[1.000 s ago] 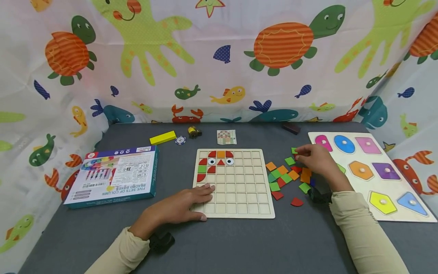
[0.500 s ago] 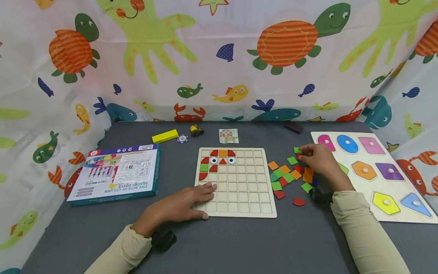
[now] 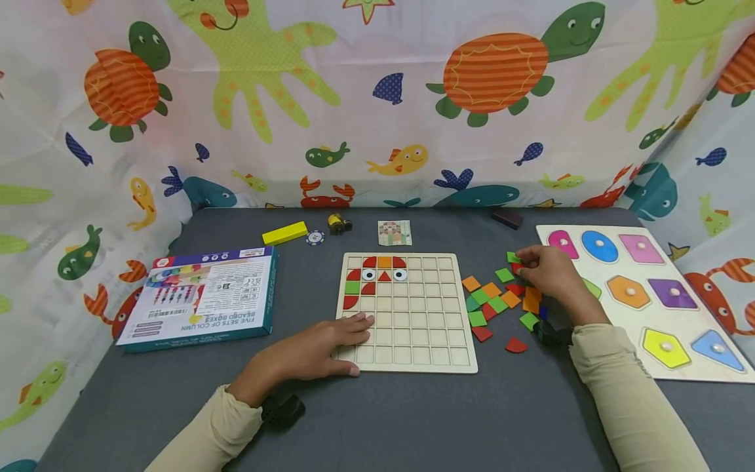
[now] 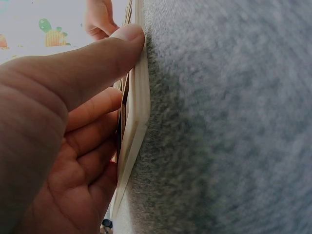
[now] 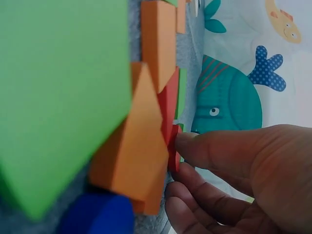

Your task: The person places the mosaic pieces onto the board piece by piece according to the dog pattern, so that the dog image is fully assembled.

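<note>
My left hand (image 3: 318, 347) lies with straight fingers on the lower left of a wooden grid board (image 3: 413, 328). In the left wrist view its thumb (image 4: 127, 38) rests along the board's edge. Red, green and orange pieces and two eye tiles (image 3: 400, 275) fill part of the board's upper left. My right hand (image 3: 551, 272) is at the far side of a loose pile of coloured tiles (image 3: 497, 305). Its thumb and fingers pinch a red tile (image 5: 174, 148) close to the cloth, with a green tile (image 3: 512, 257) just beyond the fingertips.
Right of the pile lies a shape-puzzle board (image 3: 634, 321) with knobbed pieces. A boxed set (image 3: 200, 301) lies at left. Along the back are a yellow block (image 3: 285, 233), a poker chip (image 3: 315, 238), a small yellow-black toy (image 3: 338, 224), a picture card (image 3: 394, 233) and a dark block (image 3: 506, 218).
The head view has shifted slightly. My right fingertips have moved a little back from the green tile, and the red tile now shows at them. The left hand stays on the board.
</note>
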The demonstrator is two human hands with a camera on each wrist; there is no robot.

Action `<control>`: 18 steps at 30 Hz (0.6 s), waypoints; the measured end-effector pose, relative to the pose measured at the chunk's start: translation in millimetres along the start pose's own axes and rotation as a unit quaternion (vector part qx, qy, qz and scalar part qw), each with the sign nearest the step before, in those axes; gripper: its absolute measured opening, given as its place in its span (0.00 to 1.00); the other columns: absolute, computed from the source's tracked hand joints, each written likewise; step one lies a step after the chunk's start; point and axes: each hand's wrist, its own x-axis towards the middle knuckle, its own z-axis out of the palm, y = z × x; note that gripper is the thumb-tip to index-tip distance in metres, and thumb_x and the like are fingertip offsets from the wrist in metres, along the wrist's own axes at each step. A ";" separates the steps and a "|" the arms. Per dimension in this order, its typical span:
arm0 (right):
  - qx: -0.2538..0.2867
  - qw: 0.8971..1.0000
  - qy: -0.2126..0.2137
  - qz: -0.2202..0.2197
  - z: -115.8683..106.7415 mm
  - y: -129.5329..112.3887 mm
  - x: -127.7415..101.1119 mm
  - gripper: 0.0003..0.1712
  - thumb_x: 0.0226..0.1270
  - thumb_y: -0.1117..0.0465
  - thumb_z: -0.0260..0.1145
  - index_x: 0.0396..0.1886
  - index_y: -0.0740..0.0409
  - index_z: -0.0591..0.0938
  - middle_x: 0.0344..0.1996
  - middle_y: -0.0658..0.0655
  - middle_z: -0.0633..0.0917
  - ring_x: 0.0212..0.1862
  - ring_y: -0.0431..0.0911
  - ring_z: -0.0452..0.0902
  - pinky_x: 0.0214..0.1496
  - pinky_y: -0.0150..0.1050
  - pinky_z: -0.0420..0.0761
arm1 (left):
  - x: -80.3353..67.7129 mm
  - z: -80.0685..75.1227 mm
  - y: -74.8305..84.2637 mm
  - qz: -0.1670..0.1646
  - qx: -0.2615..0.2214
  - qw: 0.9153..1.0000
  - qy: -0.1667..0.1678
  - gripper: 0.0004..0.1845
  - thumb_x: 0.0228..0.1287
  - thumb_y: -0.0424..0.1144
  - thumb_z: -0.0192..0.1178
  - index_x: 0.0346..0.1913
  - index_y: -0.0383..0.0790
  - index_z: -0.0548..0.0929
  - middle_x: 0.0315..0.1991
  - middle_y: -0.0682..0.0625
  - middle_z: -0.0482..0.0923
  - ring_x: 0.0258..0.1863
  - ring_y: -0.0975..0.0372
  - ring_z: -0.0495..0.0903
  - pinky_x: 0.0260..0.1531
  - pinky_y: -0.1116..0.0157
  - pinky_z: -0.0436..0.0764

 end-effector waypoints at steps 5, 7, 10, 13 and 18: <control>-0.021 1.000 -0.014 0.003 -0.8 0.5 -0.8 0.19 0.66 0.65 0.65 0.52 0.73 0.79 0.40 0.68 0.82 0.39 0.56 0.74 0.39 0.45 0.76 | 0.3 0.3 -0.7 0.007 -0.001 1.000 0.002 0.36 0.64 0.47 0.66 0.71 0.39 0.67 0.75 0.51 0.53 0.75 0.60 0.47 0.68 0.54 0.58; -0.028 0.999 -0.020 0.004 -1.4 0.7 -1.8 0.18 0.66 0.63 0.66 0.50 0.72 0.80 0.38 0.67 0.82 0.38 0.55 0.74 0.37 0.44 0.76 | 0.4 0.2 -0.9 0.010 -0.001 1.000 0.003 0.36 0.64 0.47 0.66 0.71 0.39 0.67 0.75 0.51 0.53 0.75 0.59 0.47 0.67 0.53 0.59; -0.026 0.999 -0.029 0.005 -3.7 1.3 -2.9 0.16 0.65 0.63 0.67 0.46 0.72 0.81 0.34 0.64 0.82 0.35 0.54 0.74 0.34 0.41 0.75 | 0.9 -0.3 -1.2 0.010 -0.002 1.000 0.000 0.36 0.64 0.47 0.65 0.71 0.39 0.67 0.75 0.51 0.53 0.75 0.59 0.47 0.67 0.53 0.58; -0.012 1.000 -0.028 0.002 -5.8 -0.3 -3.4 0.13 0.65 0.62 0.67 0.42 0.70 0.82 0.34 0.62 0.83 0.35 0.53 0.74 0.33 0.40 0.75 | 1.0 -0.5 -1.3 0.008 -0.001 1.000 -0.001 0.36 0.64 0.47 0.65 0.71 0.39 0.67 0.75 0.51 0.53 0.75 0.59 0.47 0.67 0.53 0.59; 0.023 0.999 -0.026 -0.015 -5.2 -8.8 -1.9 0.13 0.67 0.61 0.66 0.44 0.68 0.82 0.36 0.62 0.83 0.37 0.53 0.73 0.36 0.40 0.76 | 0.6 -0.6 -0.6 0.001 -0.002 1.000 -0.003 0.36 0.64 0.47 0.66 0.72 0.39 0.66 0.76 0.52 0.52 0.75 0.61 0.46 0.68 0.54 0.58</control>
